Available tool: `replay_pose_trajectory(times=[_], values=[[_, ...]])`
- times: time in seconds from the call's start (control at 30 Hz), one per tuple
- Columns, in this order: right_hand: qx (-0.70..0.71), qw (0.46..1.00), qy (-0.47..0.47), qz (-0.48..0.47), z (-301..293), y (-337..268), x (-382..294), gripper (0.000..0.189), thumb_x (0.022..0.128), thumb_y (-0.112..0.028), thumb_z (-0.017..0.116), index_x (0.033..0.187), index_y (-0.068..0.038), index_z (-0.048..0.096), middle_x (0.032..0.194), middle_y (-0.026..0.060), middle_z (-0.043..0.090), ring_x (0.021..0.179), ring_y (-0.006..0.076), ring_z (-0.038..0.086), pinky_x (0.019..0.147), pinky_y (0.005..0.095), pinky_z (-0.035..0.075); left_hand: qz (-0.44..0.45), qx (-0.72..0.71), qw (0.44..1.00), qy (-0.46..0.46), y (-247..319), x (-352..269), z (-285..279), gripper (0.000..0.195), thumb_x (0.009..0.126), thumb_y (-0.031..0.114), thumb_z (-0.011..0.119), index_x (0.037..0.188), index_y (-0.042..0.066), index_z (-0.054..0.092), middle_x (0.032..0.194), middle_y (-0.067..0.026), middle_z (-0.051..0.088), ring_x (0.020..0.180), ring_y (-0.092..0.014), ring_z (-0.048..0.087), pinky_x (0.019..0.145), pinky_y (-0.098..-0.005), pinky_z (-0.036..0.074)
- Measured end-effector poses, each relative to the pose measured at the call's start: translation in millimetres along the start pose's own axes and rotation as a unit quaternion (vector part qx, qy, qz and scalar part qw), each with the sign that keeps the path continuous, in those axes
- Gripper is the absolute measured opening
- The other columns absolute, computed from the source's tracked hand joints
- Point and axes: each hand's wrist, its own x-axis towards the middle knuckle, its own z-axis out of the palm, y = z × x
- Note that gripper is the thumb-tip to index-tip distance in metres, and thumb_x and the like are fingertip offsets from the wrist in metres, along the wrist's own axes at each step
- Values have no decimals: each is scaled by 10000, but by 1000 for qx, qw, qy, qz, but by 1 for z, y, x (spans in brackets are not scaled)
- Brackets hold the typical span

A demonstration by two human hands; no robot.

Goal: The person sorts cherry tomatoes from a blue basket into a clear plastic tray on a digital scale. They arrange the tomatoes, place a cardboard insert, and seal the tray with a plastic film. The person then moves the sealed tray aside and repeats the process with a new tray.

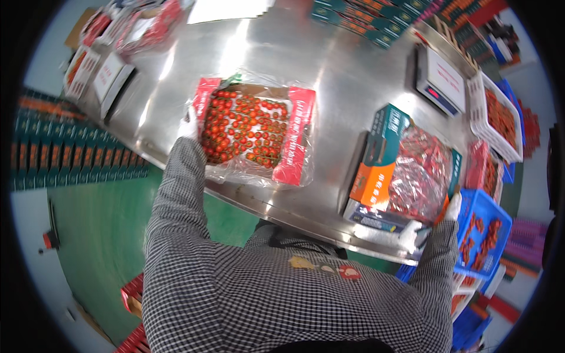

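My left hand (189,124), in a white glove, grips the left side of a red carton (295,137) lined with clear plastic film. Cherry tomatoes on the vine (247,128) fill this open carton, which lies flat on the steel table. At the right, my right hand (453,206), also gloved in white, holds the near right corner of a green and orange carton (375,176); its fingers are partly hidden. Clear film (419,176) covers the red contents of that carton. Under its near side shows a scale (375,219), with a white cloth (393,236) beside it.
The steel table (273,57) has a raised near rim. A second scale (441,81) with a lit display stands at the far right, near a white crate (496,117) of tomatoes. A blue crate (483,234) sits beside my right arm. Stacked green cartons (362,17) stand at the back.
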Motion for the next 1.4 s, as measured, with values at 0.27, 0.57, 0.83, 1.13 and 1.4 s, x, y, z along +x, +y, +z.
replay_pose_trajectory(times=[0.27, 0.57, 0.83, 1.13, 1.4], values=[[87, 996, -10, 24, 17, -34, -19, 392, 1042, -316, 515, 1269, -12, 615, 1044, 58, 665, 930, 150, 594, 821, 281, 464, 415, 300, 841, 177, 75, -72, 7, 540, 923, 452, 580, 1150, -36, 625, 941, -193, 694, 805, -297, 658, 748, -396, 524], [-34, 994, -43, 91, 48, -65, 5, 288, 1032, -258, 556, 1156, -37, 691, 894, 22, 665, 772, 105, 546, 719, 261, 447, 205, 45, 909, -360, 133, -367, 278, 734, 910, 474, 620, 1408, -44, 465, 1424, -269, 454, 1322, -366, 462, 1093, -414, 370], [213, 969, -51, 113, 22, -53, 1, 317, 1020, -219, 554, 1212, 4, 672, 1001, 22, 690, 851, 124, 618, 781, 283, 509, 61, 162, 918, -357, 187, -380, 287, 773, 833, 639, 612, 1285, 12, 620, 1205, -258, 669, 1155, -383, 638, 1026, -403, 480], [162, 953, -235, -100, 26, -318, -24, 399, 1047, -223, 510, 1351, 33, 550, 1211, 45, 628, 1088, 140, 577, 974, 288, 444, 22, -16, 916, -399, 251, -321, 47, 668, 948, 565, 594, 1314, 8, 624, 1232, -103, 684, 1118, -172, 632, 994, -310, 482], [321, 790, -492, -173, 260, -679, -137, 470, 1027, -173, 505, 1441, 45, 460, 1369, 88, 570, 1236, 157, 536, 1064, 297, 404, 68, -15, 988, -137, 205, -138, -236, 508, 1021, 530, 481, 1165, 79, 665, 1066, 0, 667, 950, -87, 585, 879, -284, 463]])
